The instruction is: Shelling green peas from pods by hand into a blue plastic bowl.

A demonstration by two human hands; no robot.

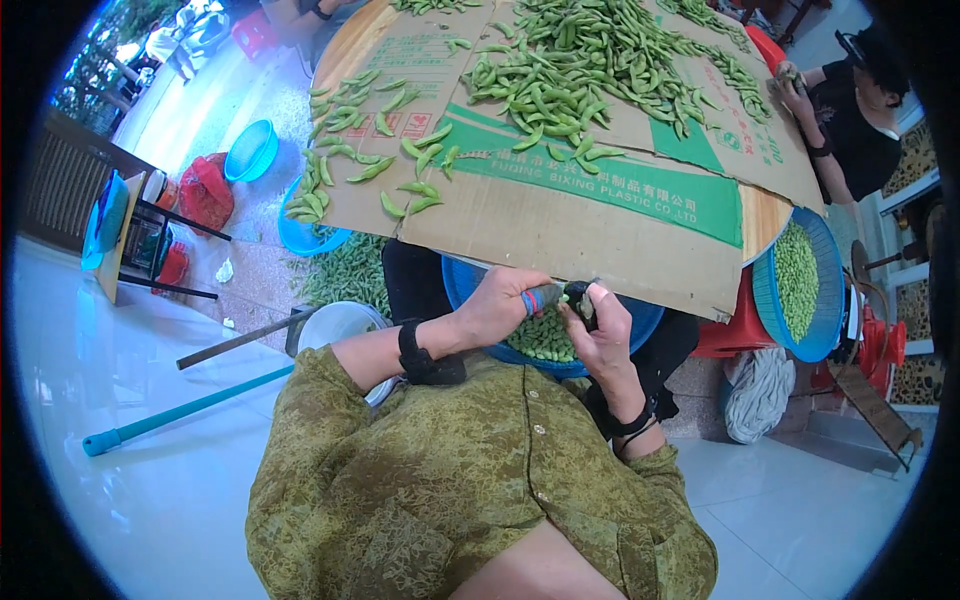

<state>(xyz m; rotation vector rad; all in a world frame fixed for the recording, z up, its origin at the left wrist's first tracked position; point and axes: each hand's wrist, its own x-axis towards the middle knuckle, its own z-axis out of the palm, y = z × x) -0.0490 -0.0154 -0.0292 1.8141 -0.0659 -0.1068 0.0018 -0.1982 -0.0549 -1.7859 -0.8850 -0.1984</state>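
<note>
1. Head view, hands: the left hand (497, 303) is closed around a small tool with a blue-and-red handle (537, 298). The right hand (601, 335) pinches a small item against the tool's dark end (577, 291); what that item is cannot be told.
2. Head view, work done: both hands hover directly above a blue basket (470, 285) on the lap, which holds pale green shelled soybeans (545, 338). A second blue basket (828, 300), at the right beside the table, is heaped with the same beans, so a fair amount appears finished.
3. Head view, work left: a large heap of green soybean pods (580, 60) covers the cardboard sheet (560, 230) on the table, with scattered pods (345, 150) towards its left edge. Judged from this, much remains.
4. Head view, appearance: pods are bright green, slender and curved; shelled beans are paler and small.
</note>
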